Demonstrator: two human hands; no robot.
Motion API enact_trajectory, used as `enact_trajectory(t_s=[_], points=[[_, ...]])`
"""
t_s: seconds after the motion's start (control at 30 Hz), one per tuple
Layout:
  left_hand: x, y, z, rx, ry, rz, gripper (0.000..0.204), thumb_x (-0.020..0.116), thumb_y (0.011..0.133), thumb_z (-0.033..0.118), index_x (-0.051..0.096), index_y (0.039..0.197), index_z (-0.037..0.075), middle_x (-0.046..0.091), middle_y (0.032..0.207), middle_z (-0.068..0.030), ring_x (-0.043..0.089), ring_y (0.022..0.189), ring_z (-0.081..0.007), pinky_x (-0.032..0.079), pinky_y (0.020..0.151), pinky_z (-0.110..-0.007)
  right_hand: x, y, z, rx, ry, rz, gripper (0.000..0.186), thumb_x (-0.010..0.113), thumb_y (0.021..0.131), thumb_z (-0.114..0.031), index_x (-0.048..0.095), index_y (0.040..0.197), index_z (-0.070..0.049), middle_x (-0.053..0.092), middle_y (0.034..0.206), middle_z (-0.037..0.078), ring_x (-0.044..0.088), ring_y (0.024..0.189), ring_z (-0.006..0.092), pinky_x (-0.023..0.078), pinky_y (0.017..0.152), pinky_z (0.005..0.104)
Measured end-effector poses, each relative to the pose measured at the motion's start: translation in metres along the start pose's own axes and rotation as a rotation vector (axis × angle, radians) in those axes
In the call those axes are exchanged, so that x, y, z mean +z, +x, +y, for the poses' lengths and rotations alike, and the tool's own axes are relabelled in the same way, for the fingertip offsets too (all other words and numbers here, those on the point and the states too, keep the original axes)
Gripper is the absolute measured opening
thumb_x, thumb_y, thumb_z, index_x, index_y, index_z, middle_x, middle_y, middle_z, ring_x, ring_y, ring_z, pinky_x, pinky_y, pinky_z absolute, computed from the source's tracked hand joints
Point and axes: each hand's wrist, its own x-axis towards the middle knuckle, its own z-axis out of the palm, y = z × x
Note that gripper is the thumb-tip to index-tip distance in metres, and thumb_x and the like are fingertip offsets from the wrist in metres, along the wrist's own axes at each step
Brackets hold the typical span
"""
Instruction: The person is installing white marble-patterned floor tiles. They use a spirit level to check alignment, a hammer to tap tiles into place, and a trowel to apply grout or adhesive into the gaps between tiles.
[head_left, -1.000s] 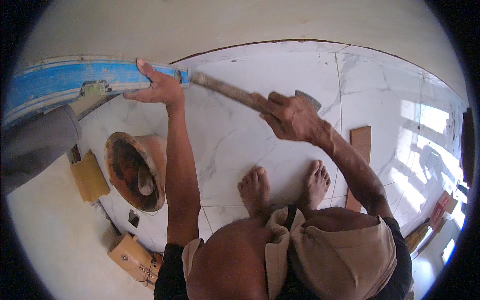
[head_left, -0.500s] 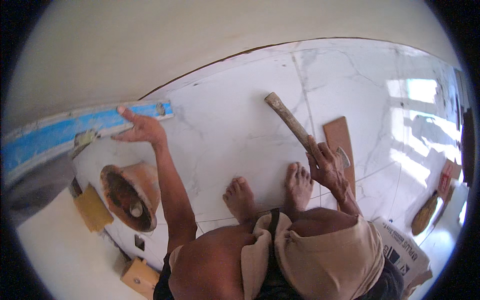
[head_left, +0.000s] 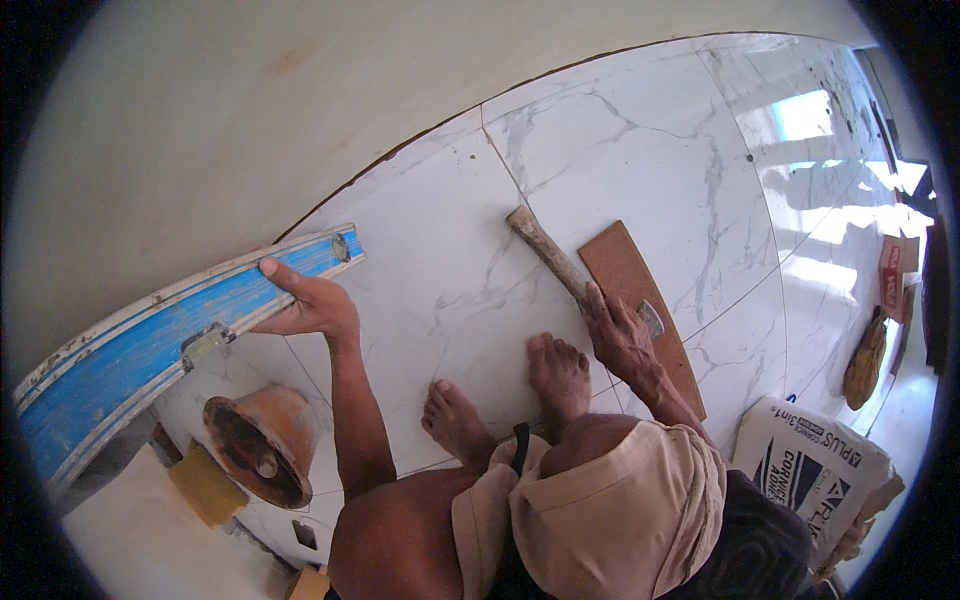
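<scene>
My left hand [head_left: 317, 302] grips the lower edge of a long blue spirit level [head_left: 160, 345], thumb over its face and fingers behind. The level slants along the wall at the left, its far end near the wall's foot. My right hand [head_left: 622, 340] is closed around a wooden-handled tool [head_left: 545, 250], close to its metal head [head_left: 651, 319]; my fingers partly hide the head, so its exact kind is unclear. Its handle points away to the far left. Beneath that hand lies a flat reddish-brown strip [head_left: 640, 270] on the white marbled floor tiles [head_left: 430, 290].
At the left, an orange-brown bucket [head_left: 290, 425] lies tipped, its mouth towards me, beside a yellowish block [head_left: 208, 485]. A printed paper bag [head_left: 815, 470] stands at my right. Farther right are a brown brush-like bundle [head_left: 865, 365] and a red box [head_left: 893, 275]. The wall [head_left: 250, 120] borders the floor ahead.
My left hand has gone from spread fingers beside the level to gripping it. The level now shows more of its blue face. The view has shifted; my right hand keeps its hold.
</scene>
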Motion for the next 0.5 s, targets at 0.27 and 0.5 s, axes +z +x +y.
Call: enact_trajectory(t_s=[0.27,0.5], points=[[0.032,-0.025,0.017,-0.016,-0.015,-0.118,0.082,0.064,0.095,0.019,0.004,0.145,-0.004,0.026,0.146,-0.0322,0.044,0.129,-0.0353,0.046,0.104,-0.045,0.003,-0.005,-0.006,0.080,-0.074,-0.029,0.068,0.060,0.082,-0.004,0.034,0.145,-0.001,0.056,0.116,0.023,0.058,0.101,0.0404,0.051,0.078,0.0493],[0.047,-0.040,0.022,0.093,0.026,-0.242,0.064,0.053,0.097,0.004,0.006,0.139,-0.004,0.043,0.127,-0.0290,0.054,0.113,-0.0305,0.050,0.093,-0.041,0.000,-0.005,-0.011,0.175,-0.131,-0.111,0.081,0.070,0.073,-0.013,0.034,0.145,-0.002,0.053,0.117,0.022,0.055,0.105,0.0377,0.047,0.084,0.0480]])
